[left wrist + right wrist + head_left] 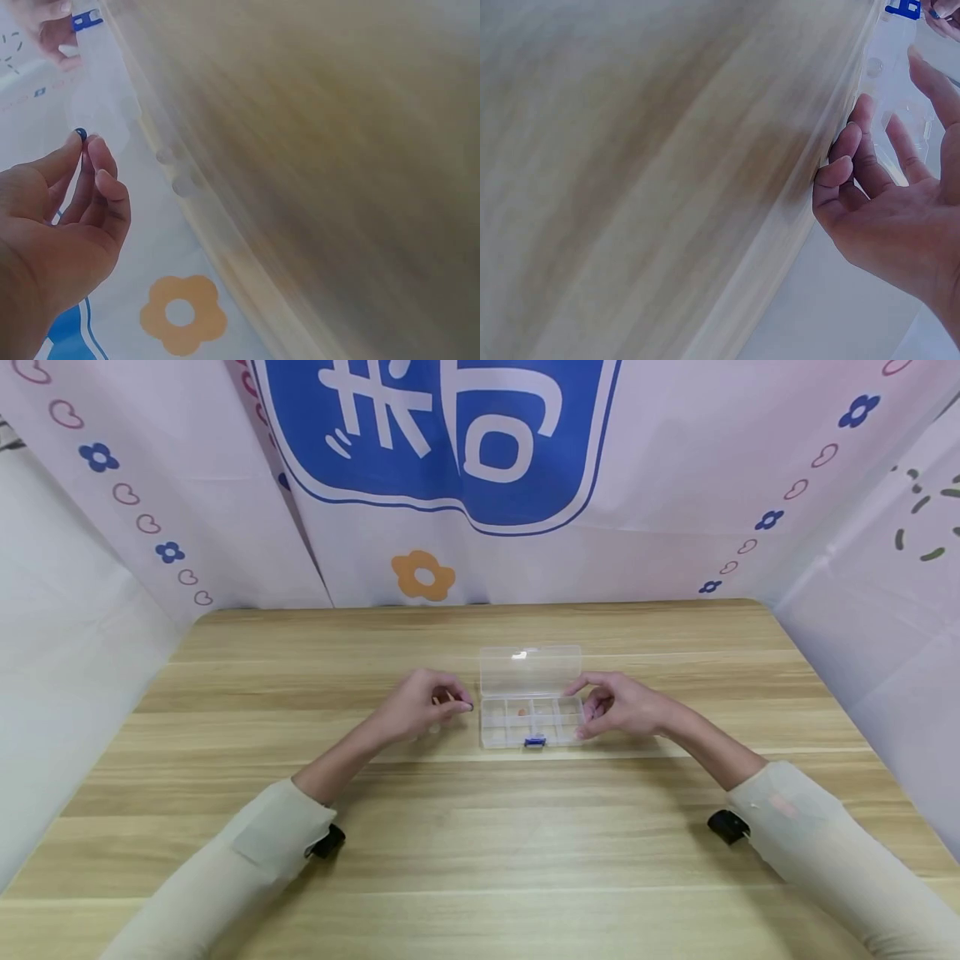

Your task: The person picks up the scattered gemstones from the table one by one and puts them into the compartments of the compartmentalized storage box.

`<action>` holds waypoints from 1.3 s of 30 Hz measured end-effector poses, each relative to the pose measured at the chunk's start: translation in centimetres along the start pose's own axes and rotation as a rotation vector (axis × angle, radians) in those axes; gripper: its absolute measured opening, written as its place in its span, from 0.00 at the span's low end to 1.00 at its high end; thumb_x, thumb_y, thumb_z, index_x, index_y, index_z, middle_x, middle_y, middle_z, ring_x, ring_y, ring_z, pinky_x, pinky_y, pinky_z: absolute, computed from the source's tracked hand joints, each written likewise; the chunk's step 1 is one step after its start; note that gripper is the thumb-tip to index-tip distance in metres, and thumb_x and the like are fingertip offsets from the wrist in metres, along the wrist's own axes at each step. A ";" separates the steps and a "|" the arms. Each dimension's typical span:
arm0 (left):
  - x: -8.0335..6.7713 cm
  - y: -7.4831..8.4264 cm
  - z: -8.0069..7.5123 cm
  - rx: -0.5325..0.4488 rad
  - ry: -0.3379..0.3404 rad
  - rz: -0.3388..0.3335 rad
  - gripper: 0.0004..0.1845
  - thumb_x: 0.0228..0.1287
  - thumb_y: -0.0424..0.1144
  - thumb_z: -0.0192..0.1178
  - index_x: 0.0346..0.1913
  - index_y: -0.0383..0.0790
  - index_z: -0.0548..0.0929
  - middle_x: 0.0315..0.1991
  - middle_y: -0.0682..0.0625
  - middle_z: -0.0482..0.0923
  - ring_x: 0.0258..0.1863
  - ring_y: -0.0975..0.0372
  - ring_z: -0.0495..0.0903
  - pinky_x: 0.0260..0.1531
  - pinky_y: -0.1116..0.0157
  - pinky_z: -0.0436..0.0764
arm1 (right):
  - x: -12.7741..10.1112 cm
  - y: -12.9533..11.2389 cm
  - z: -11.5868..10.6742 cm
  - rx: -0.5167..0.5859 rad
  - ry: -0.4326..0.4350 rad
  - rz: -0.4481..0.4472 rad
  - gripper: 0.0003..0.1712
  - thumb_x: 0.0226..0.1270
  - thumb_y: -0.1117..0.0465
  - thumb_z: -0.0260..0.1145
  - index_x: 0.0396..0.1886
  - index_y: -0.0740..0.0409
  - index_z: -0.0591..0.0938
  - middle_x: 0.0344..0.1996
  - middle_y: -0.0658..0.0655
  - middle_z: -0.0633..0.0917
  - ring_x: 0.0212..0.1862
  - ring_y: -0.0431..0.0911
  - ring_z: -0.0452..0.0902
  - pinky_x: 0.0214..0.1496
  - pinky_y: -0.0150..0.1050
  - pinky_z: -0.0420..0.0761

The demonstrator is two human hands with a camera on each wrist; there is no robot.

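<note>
Left hand [420, 703]: fingers pinching a tiny dark blue bead [80, 134], just left of the box.
Right hand [618, 704]: fingers loosely curled, steadying the clear plastic compartment box [531, 720], lid open, mid-table.
Risk: a loosening pinch could send the bead rolling across the wooden table [480, 843].

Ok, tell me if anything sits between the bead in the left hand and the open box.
Nothing visible does. The left hand pinches a small dark bead just left of the clear box, whose lid lies open toward the back. Only bare table lies in the gap. The right hand is at the box's far side.
</note>
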State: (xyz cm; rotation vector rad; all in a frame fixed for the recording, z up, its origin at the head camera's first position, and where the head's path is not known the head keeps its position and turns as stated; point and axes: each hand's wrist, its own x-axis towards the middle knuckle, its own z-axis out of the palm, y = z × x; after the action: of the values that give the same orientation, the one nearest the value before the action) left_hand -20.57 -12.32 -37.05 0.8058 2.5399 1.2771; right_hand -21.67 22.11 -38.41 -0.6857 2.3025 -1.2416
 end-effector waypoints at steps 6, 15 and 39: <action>0.7 0.4 0.7 -0.001 -0.015 -0.001 0.02 0.69 0.27 0.66 0.38 0.30 0.87 0.36 0.38 0.86 0.28 0.50 0.80 0.26 0.71 0.76 | 0.1 0.0 0.0 0.000 -0.001 -0.004 0.34 0.58 0.72 0.78 0.63 0.72 0.76 0.28 0.56 0.82 0.33 0.44 0.76 0.38 0.32 0.78; 1.9 0.9 1.6 0.028 -0.032 0.011 0.02 0.69 0.28 0.67 0.37 0.32 0.88 0.34 0.41 0.86 0.30 0.60 0.78 0.29 0.70 0.76 | 0.1 0.1 0.0 0.000 0.001 -0.010 0.34 0.58 0.72 0.78 0.63 0.72 0.76 0.27 0.56 0.81 0.32 0.44 0.75 0.38 0.32 0.77; 3.7 2.4 3.2 0.058 -0.132 0.053 0.04 0.70 0.28 0.66 0.40 0.30 0.90 0.35 0.43 0.88 0.27 0.64 0.75 0.29 0.71 0.73 | 0.0 0.0 0.0 -0.009 0.007 -0.002 0.33 0.57 0.71 0.79 0.62 0.71 0.77 0.28 0.56 0.82 0.33 0.45 0.75 0.38 0.32 0.77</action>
State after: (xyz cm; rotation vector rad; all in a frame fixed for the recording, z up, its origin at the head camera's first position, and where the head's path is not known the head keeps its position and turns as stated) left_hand -21.50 -6.91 -36.82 0.9432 2.4764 1.1291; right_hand -21.68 22.07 -38.41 -0.6882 2.3148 -1.2377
